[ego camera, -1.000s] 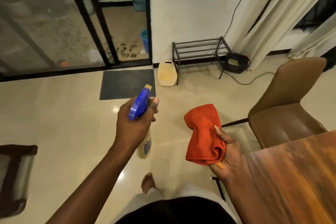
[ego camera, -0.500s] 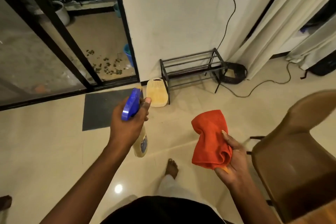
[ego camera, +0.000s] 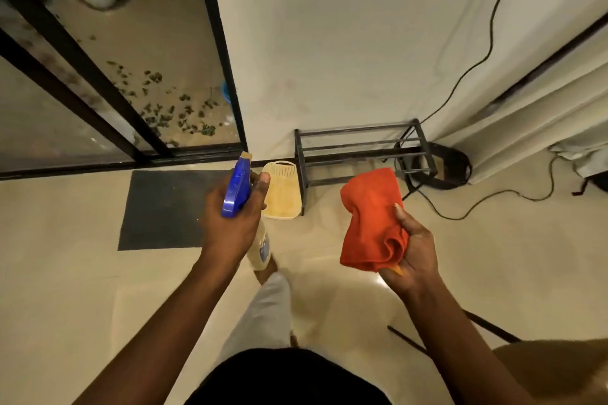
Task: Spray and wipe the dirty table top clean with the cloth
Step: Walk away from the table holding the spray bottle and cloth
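1. Wrapped around one spray bottle (ego camera: 241,204), the left hand (ego camera: 230,217) grips its neck, held in the air above the floor (ego camera: 82,273).
2. One right hand (ego camera: 413,246) clutches one cloth (ego camera: 370,220), also above the floor.
3. Bottle: blue trigger head, pale body. Cloth: orange, bunched in folds.

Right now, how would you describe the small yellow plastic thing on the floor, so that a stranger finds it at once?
Find the white wall ahead and the black metal rack at its foot. The yellow plastic piece lies on the floor at the rack's left end, right of the dark mat. It alone is pale yellow, with slots near its top.
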`<move>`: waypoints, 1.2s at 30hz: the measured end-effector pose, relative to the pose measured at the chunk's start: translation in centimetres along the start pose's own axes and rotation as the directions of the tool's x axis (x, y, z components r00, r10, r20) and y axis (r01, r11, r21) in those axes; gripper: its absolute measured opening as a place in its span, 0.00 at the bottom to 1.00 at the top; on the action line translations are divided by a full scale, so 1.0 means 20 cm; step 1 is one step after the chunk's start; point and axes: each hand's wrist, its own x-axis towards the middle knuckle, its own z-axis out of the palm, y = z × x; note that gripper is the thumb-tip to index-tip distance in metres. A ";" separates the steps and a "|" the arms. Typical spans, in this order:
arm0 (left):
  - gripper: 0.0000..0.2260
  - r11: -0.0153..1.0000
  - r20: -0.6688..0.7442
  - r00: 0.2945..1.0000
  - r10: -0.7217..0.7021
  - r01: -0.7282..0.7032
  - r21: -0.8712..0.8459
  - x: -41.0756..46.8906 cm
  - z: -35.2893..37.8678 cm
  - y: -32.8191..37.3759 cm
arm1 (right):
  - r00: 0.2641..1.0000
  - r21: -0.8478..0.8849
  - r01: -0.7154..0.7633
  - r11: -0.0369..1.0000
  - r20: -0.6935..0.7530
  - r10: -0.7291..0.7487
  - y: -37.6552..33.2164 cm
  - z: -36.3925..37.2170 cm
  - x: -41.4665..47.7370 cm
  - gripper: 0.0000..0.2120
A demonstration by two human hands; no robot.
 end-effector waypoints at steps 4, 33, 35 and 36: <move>0.07 0.999 -0.018 1.000 -0.020 0.019 -0.026 0.25 0.13 -0.02 | 1.000 -0.054 0.030 0.998 0.005 -0.030 -0.13 0.18 0.27 0.26; 0.11 0.978 0.015 1.000 -0.002 -0.001 0.209 1.90 1.19 -2.23 | 0.876 -0.909 0.372 0.187 0.277 -0.395 -0.05 -0.05 2.68 0.28; 0.12 0.974 0.034 0.999 0.006 -0.013 0.227 1.93 1.22 -2.32 | 0.826 -0.911 0.401 0.094 0.316 -0.466 -0.07 -0.09 2.70 0.29; 0.13 0.972 0.053 0.999 0.010 -0.023 0.236 1.93 1.22 -2.33 | 0.803 -0.911 0.409 0.054 0.331 -0.496 -0.09 -0.09 2.69 0.29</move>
